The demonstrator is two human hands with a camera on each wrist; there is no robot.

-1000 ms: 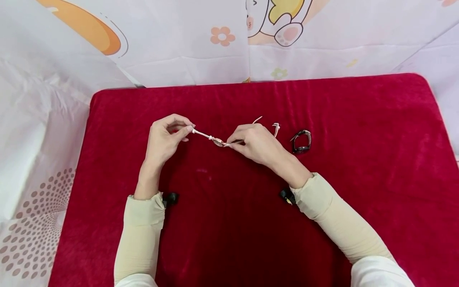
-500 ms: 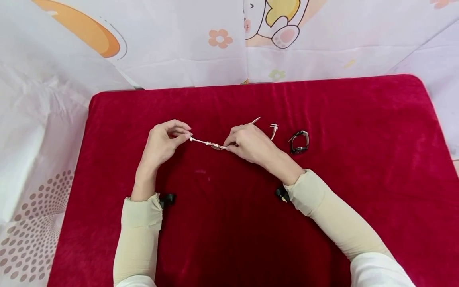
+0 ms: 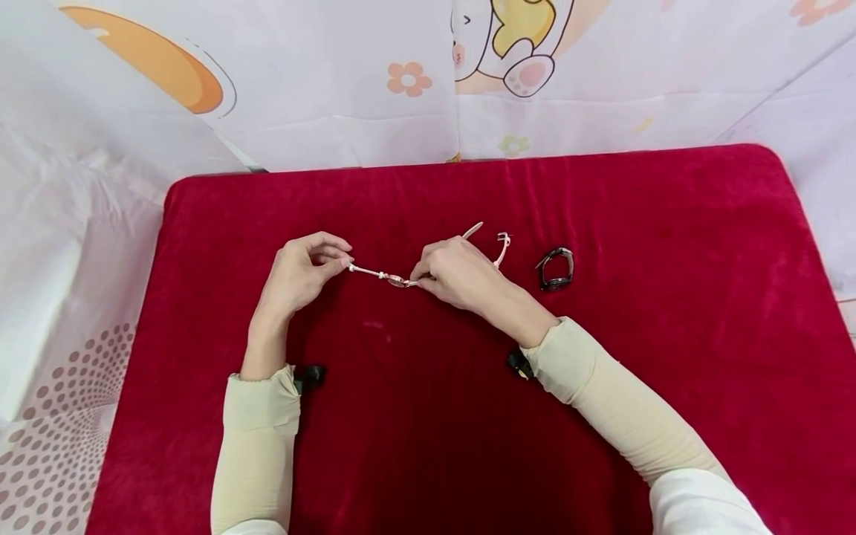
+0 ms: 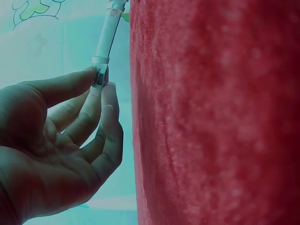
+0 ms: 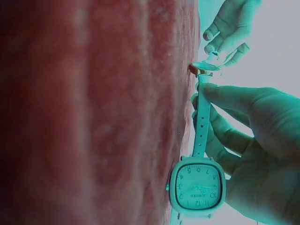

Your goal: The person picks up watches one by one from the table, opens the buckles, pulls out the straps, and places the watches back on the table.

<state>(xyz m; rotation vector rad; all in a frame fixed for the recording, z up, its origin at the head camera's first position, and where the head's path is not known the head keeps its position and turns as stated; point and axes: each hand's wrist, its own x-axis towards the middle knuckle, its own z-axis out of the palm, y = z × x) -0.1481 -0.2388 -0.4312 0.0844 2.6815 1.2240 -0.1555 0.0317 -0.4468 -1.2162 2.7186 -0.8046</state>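
Note:
Between both hands stretches a slim wristwatch with a pale strap and a small rose-gold case [image 3: 396,281]. The left hand [image 3: 297,276] pinches the buckle end [image 4: 100,74] of its strap between thumb and fingertips. Right by the case, the right hand [image 3: 458,271] pinches the other half of the strap. Behind the right hand lies a second pale-strapped watch [image 3: 502,249], partly hidden by it. The right wrist view shows that watch's squarish dial [image 5: 198,187] up close, with numerals upside down.
A dark watch [image 3: 556,269] with its strap looped stands on the red velvet cloth [image 3: 655,245], right of the hands. Patterned white curtain [image 3: 348,89] hangs along the table's far edge. Small black devices [image 3: 313,375] sit at both wrists.
Both hands have shifted slightly nearer the body and leftward with the slim watch. The left hand came down a little more, so the strap slopes less. Both grips stay the same.

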